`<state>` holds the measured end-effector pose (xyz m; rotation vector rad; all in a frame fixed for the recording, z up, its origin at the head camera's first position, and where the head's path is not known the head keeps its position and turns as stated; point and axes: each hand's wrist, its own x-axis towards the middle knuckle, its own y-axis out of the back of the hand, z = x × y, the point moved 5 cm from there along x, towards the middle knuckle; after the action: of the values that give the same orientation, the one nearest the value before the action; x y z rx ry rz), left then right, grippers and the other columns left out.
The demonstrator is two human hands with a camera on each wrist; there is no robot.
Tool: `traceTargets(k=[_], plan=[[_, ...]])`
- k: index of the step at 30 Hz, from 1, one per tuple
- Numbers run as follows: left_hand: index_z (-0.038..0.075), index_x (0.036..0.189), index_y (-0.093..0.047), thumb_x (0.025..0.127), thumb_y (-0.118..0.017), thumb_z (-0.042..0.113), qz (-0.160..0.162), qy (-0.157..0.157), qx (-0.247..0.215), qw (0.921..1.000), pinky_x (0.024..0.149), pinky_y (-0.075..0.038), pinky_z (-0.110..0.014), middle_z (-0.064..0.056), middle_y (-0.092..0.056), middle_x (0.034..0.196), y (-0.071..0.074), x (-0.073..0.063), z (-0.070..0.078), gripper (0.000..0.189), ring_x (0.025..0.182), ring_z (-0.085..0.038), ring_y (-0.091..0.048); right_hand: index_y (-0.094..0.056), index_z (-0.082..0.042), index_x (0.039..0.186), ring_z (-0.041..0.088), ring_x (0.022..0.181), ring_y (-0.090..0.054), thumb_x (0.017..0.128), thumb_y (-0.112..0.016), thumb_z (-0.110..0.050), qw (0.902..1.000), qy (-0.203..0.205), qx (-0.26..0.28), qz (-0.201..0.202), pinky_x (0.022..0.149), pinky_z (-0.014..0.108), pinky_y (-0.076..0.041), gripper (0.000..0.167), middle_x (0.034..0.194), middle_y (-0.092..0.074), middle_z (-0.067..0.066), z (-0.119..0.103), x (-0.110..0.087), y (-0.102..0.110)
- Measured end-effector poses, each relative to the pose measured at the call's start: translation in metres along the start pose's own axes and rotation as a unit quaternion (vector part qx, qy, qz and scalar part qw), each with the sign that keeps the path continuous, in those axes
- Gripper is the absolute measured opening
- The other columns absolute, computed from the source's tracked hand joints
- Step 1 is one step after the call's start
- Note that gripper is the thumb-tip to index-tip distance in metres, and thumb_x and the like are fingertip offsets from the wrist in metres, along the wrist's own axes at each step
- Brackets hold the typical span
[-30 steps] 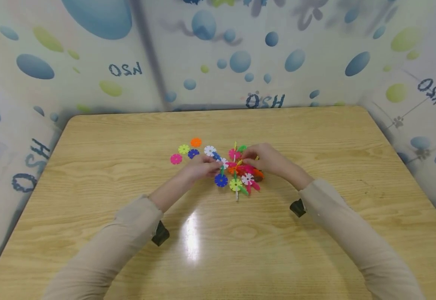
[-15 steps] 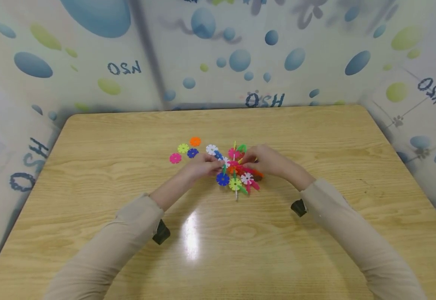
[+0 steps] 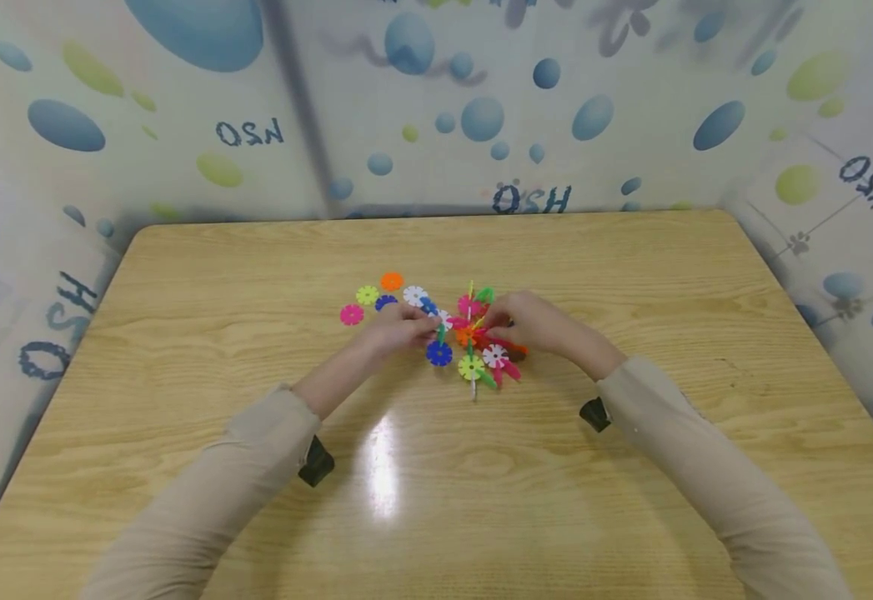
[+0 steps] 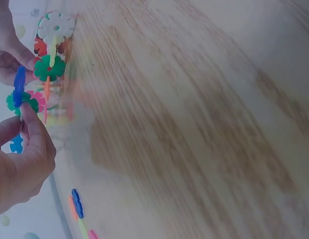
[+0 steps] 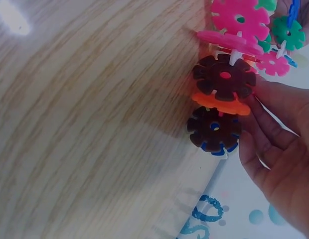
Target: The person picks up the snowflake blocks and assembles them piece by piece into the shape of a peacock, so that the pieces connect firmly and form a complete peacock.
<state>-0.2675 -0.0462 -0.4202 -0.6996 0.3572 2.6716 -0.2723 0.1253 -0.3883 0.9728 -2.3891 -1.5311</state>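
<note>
In the head view my left hand (image 3: 398, 327) pinches a small chain of joined snowflake discs (image 3: 439, 353), white, blue and green among them. The left wrist view shows a thumb and finger on this chain, below a blue disc (image 4: 19, 84) that stands edge-on. Just right of it, a larger cluster of interlocked snowflake discs (image 3: 471, 367) rests on the table, in pink, orange, yellow, white and green. My right hand (image 3: 529, 323) holds this cluster's right side with curled fingers. Brown discs (image 5: 225, 75) sit by those fingers in the right wrist view. Whether chain and cluster touch is unclear.
Loose flat discs lie left of the hands on the wooden table (image 3: 481, 483): a pink disc (image 3: 352, 314), a yellow disc (image 3: 367, 295), an orange disc (image 3: 392, 282) and a partly covered dark blue disc (image 3: 385, 302). A patterned wall (image 3: 436, 108) rises behind the table.
My left hand has shifted slightly left with its chain over the last half second, widening the space to the larger cluster. The right hand and the cluster stay nearly in place.
</note>
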Motion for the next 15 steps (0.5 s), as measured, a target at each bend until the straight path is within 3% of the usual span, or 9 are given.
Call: traceTargets(k=[8,15], plan=[[-0.007,0.108,-0.057,0.092,-0.054,0.017,-0.002,0.017,0.030,0.9994,0.090,-0.049,-0.028,0.002,-0.060,0.078,0.0058,-0.0030,-0.0038,0.029,0.071,-0.005,-0.058,-0.068,-0.008,0.091,0.015,0.080,-0.061,0.086,-0.063,-0.013,0.9996,0.006,-0.028,0.007,0.076,0.030,-0.052,0.009,0.090,-0.068,0.005,-0.0014,0.0016,-0.0007],[-0.008,0.108,-0.057,0.091,-0.055,0.014,0.000,0.027,0.014,0.9995,0.081,-0.052,-0.023,0.002,-0.060,0.076,0.0078,-0.0031,-0.0085,0.028,0.068,-0.004,-0.058,-0.068,-0.010,0.091,0.014,0.081,-0.060,0.085,-0.064,-0.013,0.9994,0.006,-0.033,0.008,0.077,0.030,-0.052,0.008,0.090,-0.067,0.003,-0.0021,0.0020,-0.0015]])
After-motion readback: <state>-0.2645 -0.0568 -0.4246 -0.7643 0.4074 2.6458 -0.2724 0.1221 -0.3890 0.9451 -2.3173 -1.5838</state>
